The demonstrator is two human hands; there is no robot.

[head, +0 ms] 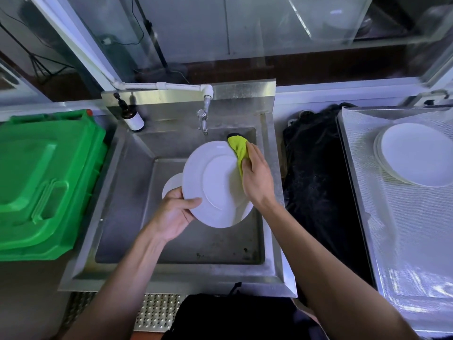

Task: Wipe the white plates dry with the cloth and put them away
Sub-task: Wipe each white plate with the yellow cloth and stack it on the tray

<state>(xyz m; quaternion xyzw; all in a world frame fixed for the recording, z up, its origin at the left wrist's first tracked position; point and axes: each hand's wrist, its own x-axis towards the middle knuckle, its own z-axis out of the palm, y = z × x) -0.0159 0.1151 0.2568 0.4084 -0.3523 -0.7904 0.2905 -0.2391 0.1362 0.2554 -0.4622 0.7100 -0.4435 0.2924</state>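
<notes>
- White plate [215, 182] mid-wipe over the steel sink [127, 192], tilted; left hand [175, 213] gripping its lower-left rim, thumb on the face.
- Yellow-green cloth [239, 148] bunched in right hand [257, 177], fingers curled round it, pressed on the plate's right side.
- Second plate [171, 184] behind and below, mostly hidden; probably not wiped yet.
- Stacked plates [414, 155] on the right-hand tray [367, 217], likely done.
- Roughly midway, by the look of it.

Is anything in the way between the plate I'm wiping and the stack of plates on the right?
Nothing visible blocks it. The plate is held above the sink; between it and the stack lie only the sink rim and a low black bag to pass over.
</notes>
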